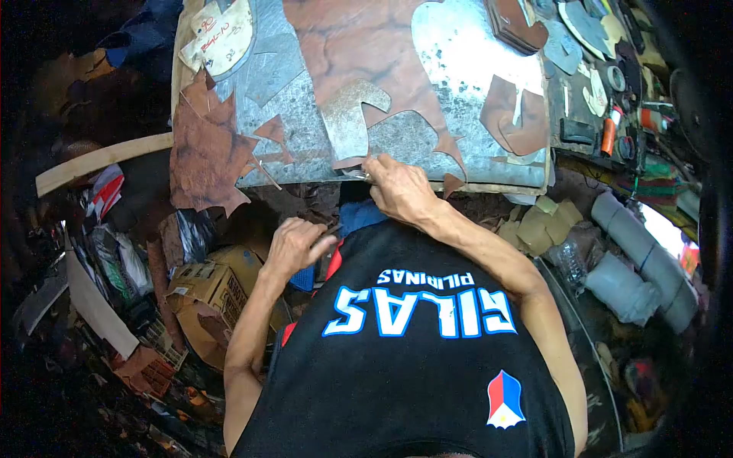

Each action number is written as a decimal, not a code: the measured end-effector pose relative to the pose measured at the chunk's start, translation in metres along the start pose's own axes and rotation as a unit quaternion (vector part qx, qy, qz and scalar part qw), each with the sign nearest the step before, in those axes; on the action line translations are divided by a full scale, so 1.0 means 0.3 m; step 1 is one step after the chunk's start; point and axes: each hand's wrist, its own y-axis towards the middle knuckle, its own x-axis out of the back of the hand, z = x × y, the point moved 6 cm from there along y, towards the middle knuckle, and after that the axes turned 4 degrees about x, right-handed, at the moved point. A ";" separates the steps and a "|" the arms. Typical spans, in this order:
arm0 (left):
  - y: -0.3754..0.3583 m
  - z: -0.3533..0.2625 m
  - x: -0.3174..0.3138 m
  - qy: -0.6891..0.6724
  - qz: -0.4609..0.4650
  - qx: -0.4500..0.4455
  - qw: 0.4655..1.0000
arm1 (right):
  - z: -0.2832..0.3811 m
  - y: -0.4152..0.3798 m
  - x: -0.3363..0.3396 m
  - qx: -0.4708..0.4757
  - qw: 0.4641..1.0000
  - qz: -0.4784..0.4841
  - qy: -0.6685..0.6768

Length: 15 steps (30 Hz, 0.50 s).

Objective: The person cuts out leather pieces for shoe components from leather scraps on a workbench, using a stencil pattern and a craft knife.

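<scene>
At the front edge of the metal-topped table (382, 141), my right hand (405, 187) is closed, fingers bent down beside a small shiny metal piece (353, 174). Just beyond those fingers lies a speckled grey hook-shaped template (347, 122), over a large brown mottled leather sheet (343, 46) with curved cut edges. My left hand (292, 246) is held below the table edge, in front of my body, fingers curled. A thin dark tip shows near its thumb; I cannot make out what it belongs to.
Brown leather scrap (206, 153) overhangs the table's left corner; a marked pattern (221, 38) lies behind it. Cut leather pieces (515, 114) lie at right, near a leather stack (519, 27). A tool-strewn surface holds an orange bottle (608, 136). Cardboard boxes (206, 286) stand lower left.
</scene>
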 end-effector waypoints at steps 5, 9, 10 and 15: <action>0.171 0.127 0.193 0.133 -0.171 0.076 0.973 | 0.035 0.025 0.120 0.034 0.998 -0.043 0.037; 0.331 0.341 0.163 0.197 -0.197 0.134 0.951 | 0.063 0.084 0.206 -0.029 0.998 0.035 0.031; 0.346 0.345 0.138 0.220 -0.190 0.120 0.949 | 0.070 0.093 0.229 -0.047 0.997 0.057 0.034; 0.143 0.124 0.026 0.117 -0.094 0.033 0.988 | 0.039 0.108 0.274 -0.101 0.990 0.070 0.073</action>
